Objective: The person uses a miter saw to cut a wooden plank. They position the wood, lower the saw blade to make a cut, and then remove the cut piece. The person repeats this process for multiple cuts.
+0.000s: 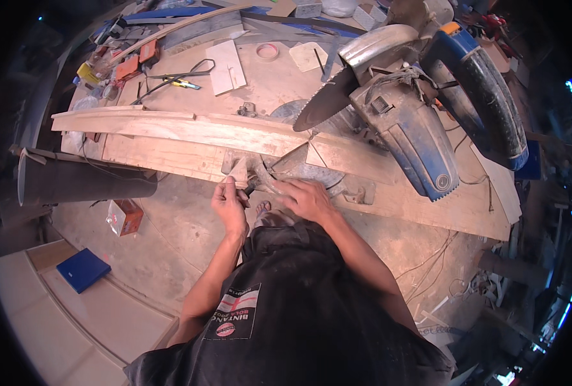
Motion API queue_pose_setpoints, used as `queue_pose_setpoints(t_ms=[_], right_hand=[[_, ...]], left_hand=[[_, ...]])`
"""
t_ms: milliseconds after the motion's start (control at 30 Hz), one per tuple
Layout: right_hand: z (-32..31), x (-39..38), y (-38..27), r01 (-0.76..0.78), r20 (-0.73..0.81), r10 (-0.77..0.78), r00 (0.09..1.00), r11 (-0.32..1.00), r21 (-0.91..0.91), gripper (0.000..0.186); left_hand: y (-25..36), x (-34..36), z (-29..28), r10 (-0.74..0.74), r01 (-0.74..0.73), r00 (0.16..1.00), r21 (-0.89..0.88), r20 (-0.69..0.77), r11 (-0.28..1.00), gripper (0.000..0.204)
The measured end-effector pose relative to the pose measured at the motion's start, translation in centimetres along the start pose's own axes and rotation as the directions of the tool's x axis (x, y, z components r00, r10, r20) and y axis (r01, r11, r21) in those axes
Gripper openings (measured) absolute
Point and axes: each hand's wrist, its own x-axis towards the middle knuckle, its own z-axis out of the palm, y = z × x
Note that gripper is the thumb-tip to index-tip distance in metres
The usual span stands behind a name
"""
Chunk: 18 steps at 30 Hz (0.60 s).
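"Wooden wedge [239, 171]: how many do you see in hand, and where?"

"One, pale and tapering, point upward, at the near edge of the saw's metal base [315, 174]. On my feed the left hand [229, 202] has thumb and fingertips pinched together on its lower end."

"And the right hand [306, 198]?"

"Just beside it, back upward, fingers stretched and slightly parted. I see nothing held; I cannot tell whether the tips touch metal."

"Arms?"

"Two forearms from below: the left rises steeply, the right slants up and leftward."

"Count outward for me."

"One long wooden strip [189, 128] beyond the hands, one blue saw [408, 125] rightward with one toothed blade [324, 106]; farther, one tape roll [267, 44], two orange objects [128, 67]; lower left, one blue box [83, 270]."
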Motion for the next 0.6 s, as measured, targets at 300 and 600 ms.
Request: queue_pose_setpoints(t_ms=[300, 600], right_hand=[[1.3, -4.3, 1.0, 0.174, -0.139, -0.138, 0.981, 0.938, 0.3, 0.055], [1.9, -6.9, 1.9, -0.357, 0.325, 0.16, 0.932, 0.561, 0.747, 0.031]], left_hand=[[-0.7, -3.7, -0.1, -0.134, 0.142, 0.97, -0.026, 0.203, 0.99, 0.031], [-3.8, -9.5, -1.8, -0.337, 0.228, 0.799, 0.268, 0.499, 0.936, 0.02]])
